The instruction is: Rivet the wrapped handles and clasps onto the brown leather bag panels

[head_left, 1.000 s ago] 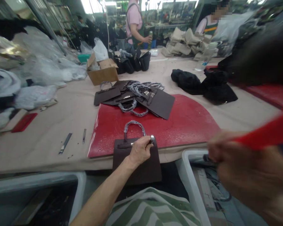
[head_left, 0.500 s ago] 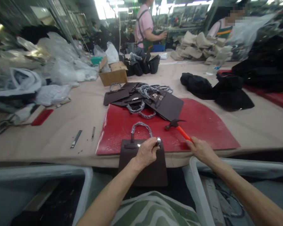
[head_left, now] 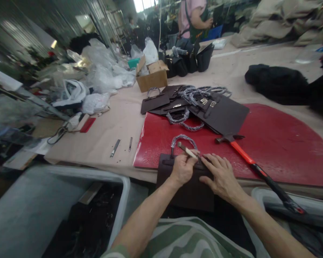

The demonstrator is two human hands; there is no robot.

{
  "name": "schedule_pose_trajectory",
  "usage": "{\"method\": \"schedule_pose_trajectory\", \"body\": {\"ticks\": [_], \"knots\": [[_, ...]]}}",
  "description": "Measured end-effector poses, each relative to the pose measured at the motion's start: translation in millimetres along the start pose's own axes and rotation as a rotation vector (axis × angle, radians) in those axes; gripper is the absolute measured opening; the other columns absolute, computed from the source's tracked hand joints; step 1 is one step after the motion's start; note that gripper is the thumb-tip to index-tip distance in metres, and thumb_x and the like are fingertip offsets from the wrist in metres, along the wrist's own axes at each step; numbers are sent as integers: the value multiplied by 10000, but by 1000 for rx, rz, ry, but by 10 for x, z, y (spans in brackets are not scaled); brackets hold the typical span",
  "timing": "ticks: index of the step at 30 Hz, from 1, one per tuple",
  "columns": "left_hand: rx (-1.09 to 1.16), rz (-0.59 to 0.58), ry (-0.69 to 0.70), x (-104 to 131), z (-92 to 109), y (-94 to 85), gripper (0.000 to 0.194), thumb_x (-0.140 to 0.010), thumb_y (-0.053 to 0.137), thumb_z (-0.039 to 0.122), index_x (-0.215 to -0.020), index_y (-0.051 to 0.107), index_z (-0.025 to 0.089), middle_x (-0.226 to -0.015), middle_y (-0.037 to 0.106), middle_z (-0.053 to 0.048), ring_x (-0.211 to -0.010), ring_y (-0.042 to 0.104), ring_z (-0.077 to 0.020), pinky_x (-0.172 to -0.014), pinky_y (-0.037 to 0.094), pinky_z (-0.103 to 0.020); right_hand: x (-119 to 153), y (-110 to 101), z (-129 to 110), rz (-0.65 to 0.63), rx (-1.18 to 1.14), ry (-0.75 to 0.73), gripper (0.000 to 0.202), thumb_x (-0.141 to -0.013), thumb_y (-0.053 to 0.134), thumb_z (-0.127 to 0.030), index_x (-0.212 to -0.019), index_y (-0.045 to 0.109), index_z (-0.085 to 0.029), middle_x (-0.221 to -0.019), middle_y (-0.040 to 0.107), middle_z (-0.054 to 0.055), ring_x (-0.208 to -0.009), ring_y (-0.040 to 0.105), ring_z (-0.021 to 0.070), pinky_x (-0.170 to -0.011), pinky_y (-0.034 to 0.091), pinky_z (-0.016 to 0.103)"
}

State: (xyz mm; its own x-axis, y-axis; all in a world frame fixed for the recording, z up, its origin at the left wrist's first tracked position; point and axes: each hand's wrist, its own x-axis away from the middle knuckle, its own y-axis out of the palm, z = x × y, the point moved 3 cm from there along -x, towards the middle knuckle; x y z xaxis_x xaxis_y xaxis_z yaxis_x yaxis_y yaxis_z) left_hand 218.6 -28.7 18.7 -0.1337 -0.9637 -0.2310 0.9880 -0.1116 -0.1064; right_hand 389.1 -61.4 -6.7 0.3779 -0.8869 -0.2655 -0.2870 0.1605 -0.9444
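A dark brown bag panel [head_left: 185,186] with a plastic-wrapped handle [head_left: 183,138] lies over the table's front edge, partly on a red board [head_left: 280,143]. My left hand [head_left: 183,168] is closed round a small metal punch-like tool [head_left: 187,150], tilted above the panel's upper part. Beside it, my right hand [head_left: 218,173] rests on the panel's upper right with its fingers apart and nothing held. The hammer [head_left: 242,152], with an orange and black handle, lies on the red board to the right, its handle end past the table edge.
Behind the panel is a pile of brown panels [head_left: 223,113] with wrapped handles. Two small metal tools [head_left: 115,148] lie left of the board. A cardboard box [head_left: 152,79], black bags [head_left: 204,59] and a person [head_left: 195,18] are farther back. A grey bin [head_left: 126,190] stands front left.
My right hand has let go of the hammer and moved onto the panel. The tool in my left hand now leans up and left. The view has turned left.
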Motion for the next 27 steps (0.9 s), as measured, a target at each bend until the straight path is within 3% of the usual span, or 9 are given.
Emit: {"method": "schedule_pose_trajectory", "body": {"ticks": [4,6,10,12,14,17,19,25,27], "knots": [[-26,185,-80,-105,74,-711,193,-916,563,288,-1020,666,162,-1006,731,-85,-893,683,-181,-834,531,-293,4,44,100,37,17,-28,581,-897,566,-484,-1414,528,-222,-1418,552,141,-1303,472,371,-1063,379,587],[-315,253,-162,-133,65,-1227,203,-914,552,303,-978,676,155,-947,734,-82,-862,684,-182,-804,521,-278,1,93,146,95,25,-47,577,-909,531,-516,-1405,540,-221,-1399,564,148,-1285,485,380,-1043,387,601],[-1082,367,-560,-35,-22,-2269,210,-892,545,303,-899,703,166,-915,739,-121,-904,691,-255,-789,500,-316,-12,171,168,151,24,-76,586,-919,499,-550,-1385,558,-201,-1379,572,167,-1269,491,398,-1026,385,625],[-1178,379,-665,39,-68,-2608,210,-870,549,295,-856,707,157,-879,731,-163,-901,688,-310,-773,493,-359,-10,146,144,127,13,-66,585,-917,516,-535,-1391,551,-194,-1391,564,164,-1280,481,394,-1038,375,627],[-1208,362,-714,84,-123,-2787,231,-859,552,314,-800,700,147,-829,714,-185,-882,679,-340,-756,487,-383,-8,89,105,73,-8,-38,583,-912,545,-507,-1407,536,-201,-1415,549,152,-1306,460,381,-1067,356,618],[-1252,357,-722,94,-195,-2793,285,-860,542,347,-796,687,111,-852,684,-221,-888,653,-348,-743,482,-390,-15,5,48,-5,-46,17,597,-901,582,-496,-1424,521,-215,-1454,521,138,-1342,423,367,-1104,325,600],[-1282,382,-644,95,-208,-2635,314,-884,501,344,-880,684,89,-936,666,-231,-920,636,-334,-754,484,-388,-24,-31,13,-30,-63,43,579,-908,580,-483,-1423,523,-225,-1462,515,130,-1352,412,356,-1119,308,590],[-1137,169,-135,277,-88,-1632,263,-928,496,382,-890,662,182,-948,659,-107,-927,619,-259,-855,496,-364,-68,-74,-80,-24,-46,98,541,-912,588,-455,-1397,552,-218,-1435,530,134,-1327,411,345,-1119,285,572],[-1111,218,-78,410,-24,-1395,243,-923,531,392,-921,657,185,-974,649,-107,-952,616,-263,-871,496,-369,-94,-78,-99,-25,-37,106,517,-920,581,-451,-1382,565,-222,-1420,540,134,-1315,419,343,-1109,288,567]]}}
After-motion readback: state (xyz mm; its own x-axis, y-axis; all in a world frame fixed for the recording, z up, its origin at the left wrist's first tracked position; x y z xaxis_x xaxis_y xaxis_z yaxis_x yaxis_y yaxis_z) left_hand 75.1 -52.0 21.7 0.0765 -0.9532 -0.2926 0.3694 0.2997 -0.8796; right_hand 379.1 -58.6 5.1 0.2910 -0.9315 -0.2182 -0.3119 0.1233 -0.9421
